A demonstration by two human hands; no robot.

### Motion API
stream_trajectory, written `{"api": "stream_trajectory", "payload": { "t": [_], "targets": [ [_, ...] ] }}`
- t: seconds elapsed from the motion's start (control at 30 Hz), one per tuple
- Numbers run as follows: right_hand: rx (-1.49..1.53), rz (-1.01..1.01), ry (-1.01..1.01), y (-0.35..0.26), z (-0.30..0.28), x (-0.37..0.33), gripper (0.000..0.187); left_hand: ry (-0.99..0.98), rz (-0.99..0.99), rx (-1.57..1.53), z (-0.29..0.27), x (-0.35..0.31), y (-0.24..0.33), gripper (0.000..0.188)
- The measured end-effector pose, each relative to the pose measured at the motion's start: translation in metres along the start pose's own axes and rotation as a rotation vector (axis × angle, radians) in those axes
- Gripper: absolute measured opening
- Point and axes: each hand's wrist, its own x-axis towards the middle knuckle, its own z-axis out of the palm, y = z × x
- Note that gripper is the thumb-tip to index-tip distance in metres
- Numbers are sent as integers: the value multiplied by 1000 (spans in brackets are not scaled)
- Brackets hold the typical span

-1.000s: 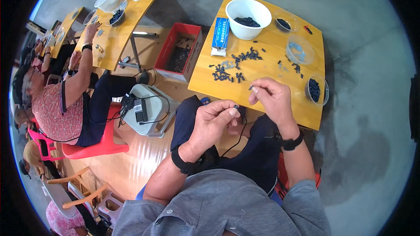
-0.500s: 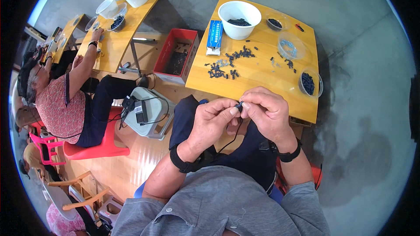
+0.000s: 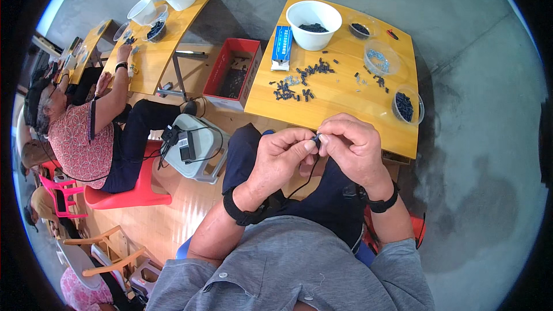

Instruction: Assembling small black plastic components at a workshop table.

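Both hands meet over my lap, just off the table's near edge. Between the thumb and fingers of my left hand [image 3: 283,154] is a small black plastic piece [image 3: 316,140]. My right hand [image 3: 352,143] pinches at the same piece from the other side, its fingertips hiding much of it. On the yellow table [image 3: 340,106] lie many loose black pieces [image 3: 288,88] like it, with small clear bits [image 3: 292,80] among them. A bowl of black pieces [image 3: 405,107] stands near the right edge.
A white tub [image 3: 296,20] with black pieces stands at the table's back, beside a blue box [image 3: 281,46]. Clear containers [image 3: 381,60] stand at the right. A red carton [image 3: 222,63] and a grey stool [image 3: 199,164] are to the left. A co-worker [image 3: 86,138] sits at another table.
My hands stay nearly in place, still pinching the black piece. The co-worker's hand has shifted on the other table.
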Motion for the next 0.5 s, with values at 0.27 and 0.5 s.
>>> {"api": "stream_trajectory", "payload": {
  "t": [0.27, 0.5],
  "targets": [
    [-33, 39, -25, -9, -2, 4, 5, 31, 27, 15, 4, -1, -4, 9],
    [-183, 126, -8, -18, 4, 9, 4, 162, 147, 245, 15, 0, 0, 8]
  ]
}}
